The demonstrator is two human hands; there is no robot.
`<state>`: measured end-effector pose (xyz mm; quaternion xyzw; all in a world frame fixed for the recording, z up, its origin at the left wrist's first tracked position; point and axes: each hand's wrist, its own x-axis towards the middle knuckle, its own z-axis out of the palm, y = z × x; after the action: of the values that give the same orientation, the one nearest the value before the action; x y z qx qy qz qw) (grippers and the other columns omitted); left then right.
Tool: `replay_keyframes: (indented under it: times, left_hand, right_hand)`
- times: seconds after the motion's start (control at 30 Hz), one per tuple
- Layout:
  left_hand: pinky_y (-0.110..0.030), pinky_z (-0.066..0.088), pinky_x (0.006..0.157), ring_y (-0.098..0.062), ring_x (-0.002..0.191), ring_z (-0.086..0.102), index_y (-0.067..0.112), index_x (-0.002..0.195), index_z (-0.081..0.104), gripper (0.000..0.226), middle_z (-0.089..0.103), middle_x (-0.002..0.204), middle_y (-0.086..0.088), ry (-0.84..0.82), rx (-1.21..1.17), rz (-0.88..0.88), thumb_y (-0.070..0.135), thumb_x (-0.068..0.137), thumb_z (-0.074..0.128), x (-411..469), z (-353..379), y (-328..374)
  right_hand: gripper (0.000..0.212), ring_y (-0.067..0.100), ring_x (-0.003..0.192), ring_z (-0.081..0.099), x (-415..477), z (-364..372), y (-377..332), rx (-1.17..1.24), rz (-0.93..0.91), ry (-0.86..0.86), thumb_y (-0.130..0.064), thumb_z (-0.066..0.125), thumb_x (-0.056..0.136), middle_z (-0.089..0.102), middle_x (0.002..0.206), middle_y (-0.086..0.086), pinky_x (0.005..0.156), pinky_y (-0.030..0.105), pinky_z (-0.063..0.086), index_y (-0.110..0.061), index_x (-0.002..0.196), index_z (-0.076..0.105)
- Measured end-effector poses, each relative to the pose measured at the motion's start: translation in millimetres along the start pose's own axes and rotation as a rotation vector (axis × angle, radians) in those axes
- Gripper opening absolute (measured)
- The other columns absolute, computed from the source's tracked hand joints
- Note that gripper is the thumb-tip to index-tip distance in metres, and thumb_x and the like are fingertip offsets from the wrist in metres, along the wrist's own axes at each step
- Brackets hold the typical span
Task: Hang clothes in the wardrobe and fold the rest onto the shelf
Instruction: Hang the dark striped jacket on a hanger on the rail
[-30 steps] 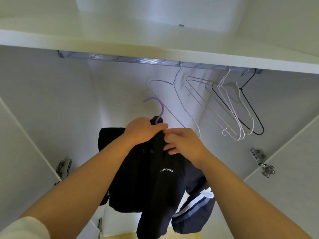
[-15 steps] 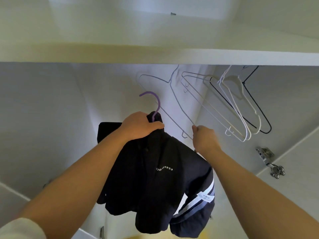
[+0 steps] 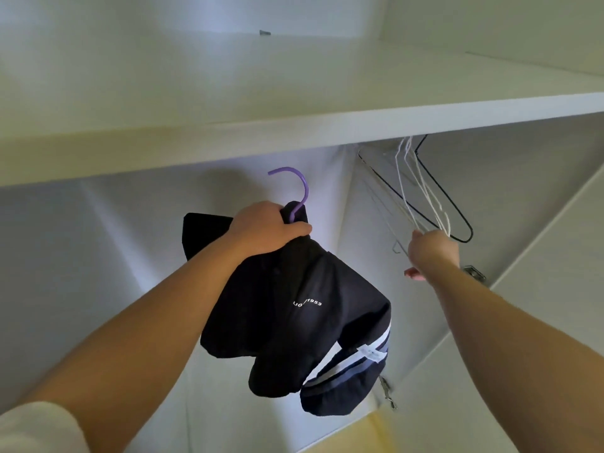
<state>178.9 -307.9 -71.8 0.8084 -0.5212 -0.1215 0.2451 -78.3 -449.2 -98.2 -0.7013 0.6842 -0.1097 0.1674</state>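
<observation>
The empty hangers (image 3: 421, 197) have been bunched to the far right under the shelf (image 3: 294, 132), and the right hand (image 3: 432, 253) has been carried there with them, arm stretched out, fingers closed round their lower ends. The jacket (image 3: 294, 308) is held up in the middle, just below the shelf, by the left hand (image 3: 266, 230), which is clamped on its collar and the neck of the purple hanger (image 3: 305, 188). The hands are kept well apart.
</observation>
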Motion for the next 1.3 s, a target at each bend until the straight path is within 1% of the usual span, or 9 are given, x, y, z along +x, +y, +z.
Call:
replay_keyframes:
  times: [0.17,0.3,0.43,0.53,0.6,0.73,0.9,1.1,1.3]
  left_hand:
    - [-0.030,0.035,0.055,-0.016,0.054,0.048,0.017,0.060,0.041,0.055,0.043,0.054,0.004,0.038,-0.014,0.059,0.061,0.082,0.065,9.9,4.1,22.6]
    - [-0.033,0.039,0.059,-0.016,0.057,0.050,0.015,0.064,0.045,0.051,0.047,0.060,-0.001,0.037,-0.086,0.073,0.058,0.083,0.065,13.8,4.4,33.7]
    - [-0.036,0.038,0.062,-0.016,0.059,0.049,0.014,0.065,0.047,0.050,0.045,0.061,-0.003,0.034,-0.180,0.097,0.056,0.086,0.064,14.3,7.2,40.4]
    - [-0.033,0.036,0.060,-0.014,0.055,0.045,0.017,0.060,0.040,0.054,0.040,0.056,0.002,0.059,-0.212,0.097,0.056,0.087,0.065,13.7,8.8,46.1]
    - [-0.033,0.037,0.060,-0.013,0.056,0.047,0.016,0.060,0.042,0.056,0.041,0.055,0.004,0.074,-0.229,0.102,0.060,0.086,0.065,15.2,7.6,48.3]
    - [-0.034,0.042,0.066,-0.022,0.068,0.059,0.009,0.072,0.051,0.059,0.052,0.065,-0.004,0.076,-0.186,0.151,0.065,0.090,0.056,20.1,8.0,53.4]
    - [-0.039,0.049,0.073,-0.024,0.077,0.062,0.020,0.078,0.055,0.056,0.063,0.075,0.000,0.127,-0.046,0.266,0.073,0.088,0.042,30.3,9.4,63.5]
    - [-0.043,0.047,0.066,-0.028,0.070,0.056,0.001,0.074,0.058,0.049,0.058,0.074,-0.014,0.358,-0.142,0.326,0.047,0.093,0.060,40.8,-5.8,50.5]
    - [-0.032,0.032,0.061,-0.023,0.066,0.046,0.011,0.069,0.051,0.032,0.052,0.073,-0.005,0.466,-0.160,0.231,0.027,0.095,0.062,43.2,-15.3,39.8]
  right_hand:
    - [0.019,0.027,0.073,0.067,28.8,-21.2,16.2,0.239,0.163,-0.026,-0.024,0.054,0.101,0.064,0.081,0.011,0.071,0.034,0.059,-0.007,0.107,0.059]
    - [0.029,0.035,0.091,0.068,25.0,-28.2,14.5,0.191,0.186,0.070,-0.015,0.050,0.093,0.066,0.104,0.019,0.072,0.034,0.057,0.005,0.112,0.059]
    - [0.046,0.037,0.123,0.052,-23.8,-28.2,-12.7,0.003,-0.224,0.258,-0.032,0.050,0.099,0.046,0.143,0.013,0.091,0.045,0.048,-0.013,0.140,0.044]
    - [0.046,0.028,0.102,0.064,-46.8,-17.9,-24.7,0.158,-0.495,-0.056,-0.062,0.041,0.099,0.067,0.110,0.001,0.082,0.036,0.050,-0.024,0.114,0.064]
    - [0.051,0.028,0.090,0.063,-55.7,-8.8,-23.4,0.066,-0.569,-0.168,-0.067,0.033,0.099,0.065,0.096,0.001,0.073,0.037,0.049,-0.023,0.106,0.058]
    - [0.038,0.031,0.074,0.048,-69.4,-0.4,-11.7,-0.086,-0.563,0.092,-0.052,0.023,0.107,0.062,0.094,0.006,0.064,0.038,0.040,-0.018,0.097,0.039]
    - [0.036,0.032,0.069,0.045,-72.1,0.2,-13.0,-0.006,-0.495,0.164,-0.045,0.025,0.109,0.044,0.073,-0.001,0.063,0.038,0.038,-0.016,0.093,0.038]
    - [0.035,0.032,0.069,0.046,-69.5,-16.8,-35.0,0.043,-0.471,0.216,-0.044,0.025,0.110,0.048,0.079,0.004,0.062,0.038,0.038,-0.015,0.096,0.040]
    - [0.035,0.029,0.072,0.049,-61.5,-35.4,-70.0,0.081,-0.486,0.134,-0.042,0.028,0.110,0.048,0.082,0.004,0.064,0.038,0.038,-0.014,0.105,0.049]
